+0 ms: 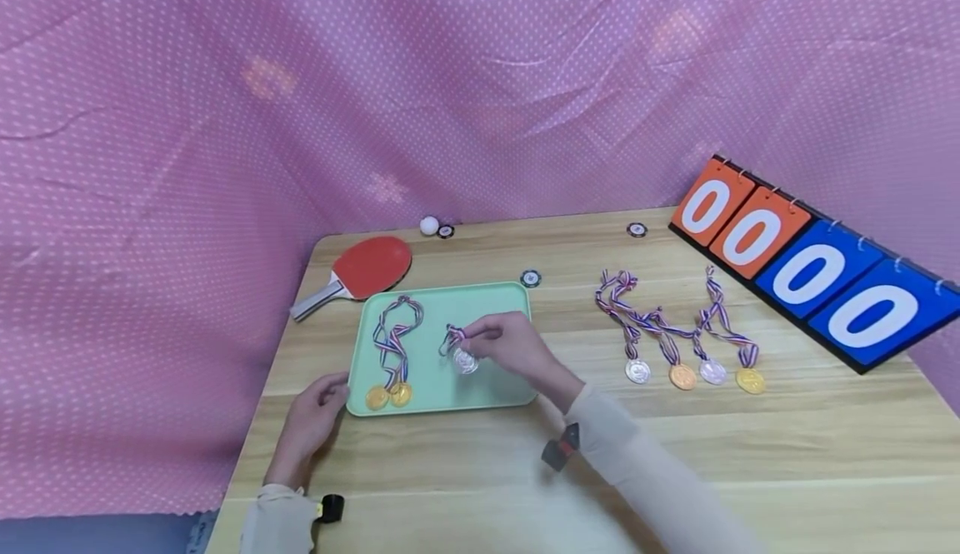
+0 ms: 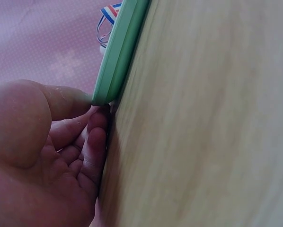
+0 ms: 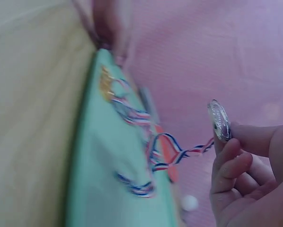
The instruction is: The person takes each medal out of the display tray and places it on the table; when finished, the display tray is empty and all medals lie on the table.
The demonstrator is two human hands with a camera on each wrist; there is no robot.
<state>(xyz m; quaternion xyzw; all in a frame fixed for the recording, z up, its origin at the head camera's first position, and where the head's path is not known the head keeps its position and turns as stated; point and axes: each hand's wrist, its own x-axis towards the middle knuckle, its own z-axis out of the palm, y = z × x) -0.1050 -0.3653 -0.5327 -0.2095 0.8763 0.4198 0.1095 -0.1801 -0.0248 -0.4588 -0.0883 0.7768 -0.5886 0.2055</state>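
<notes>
A round silver-coloured medal [image 1: 466,361] is held over the middle of a pale green rectangular tray [image 1: 442,391], its striped red, white and blue ribbon [image 3: 195,151] trailing towards the tray floor. The person's right hand [image 1: 510,344] pinches the medal by its edge between thumb and fingers. The left hand [image 1: 311,416] grips the tray's near left corner. Two round gold-coloured medals [image 1: 377,397] lie at the tray's left. The step appears to be placing the silver one beside them; the next move seems to call for lowering it flat, then loosening the pinch. Four more ribboned medals [image 1: 682,376] lie right of the tray, on the wood-grain table [image 1: 480,471].
</notes>
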